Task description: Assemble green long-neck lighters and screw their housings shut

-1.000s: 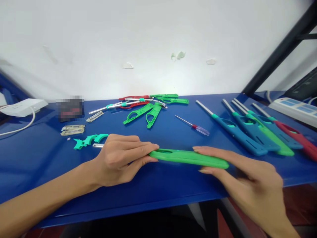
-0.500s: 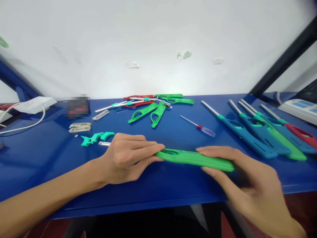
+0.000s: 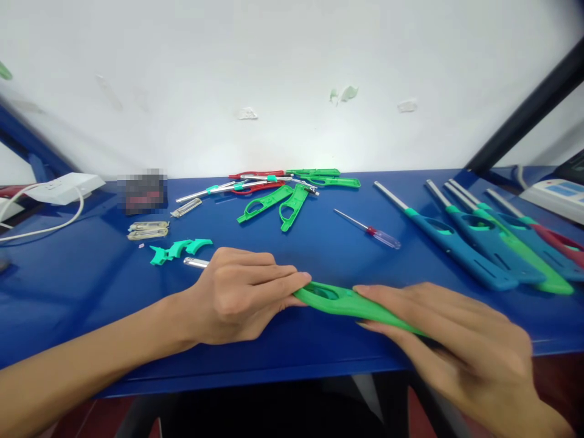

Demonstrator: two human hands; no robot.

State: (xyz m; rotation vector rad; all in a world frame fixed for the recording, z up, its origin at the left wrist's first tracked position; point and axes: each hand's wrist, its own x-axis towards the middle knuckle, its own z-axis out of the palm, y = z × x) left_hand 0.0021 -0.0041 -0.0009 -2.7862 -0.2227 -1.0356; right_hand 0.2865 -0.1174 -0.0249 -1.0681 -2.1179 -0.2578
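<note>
- Left hand point(image 3: 249, 296) grasps the green lighter point(image 3: 347, 306) beside its opening.
- Right hand point(image 3: 469, 340) grips its other end.
- The green lighter is on the near side of the screwdriver point(image 3: 383, 236).
- Blue lighters point(image 3: 468, 261) lie right of the screwdriver; green shells point(image 3: 280, 196), left.

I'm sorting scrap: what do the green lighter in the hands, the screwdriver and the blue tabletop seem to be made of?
Green lighter: probably molded plastic, satin, given its soft sheen and even color; its bright silvery tube looks metal.
Screwdriver: see-through, purple-tinted handle, likely glossy plastic; slim gray shaft, probably steel.
Blue tabletop: smooth, glossy, with blurred reflections; painted metal or laminate, I can't tell.
</note>
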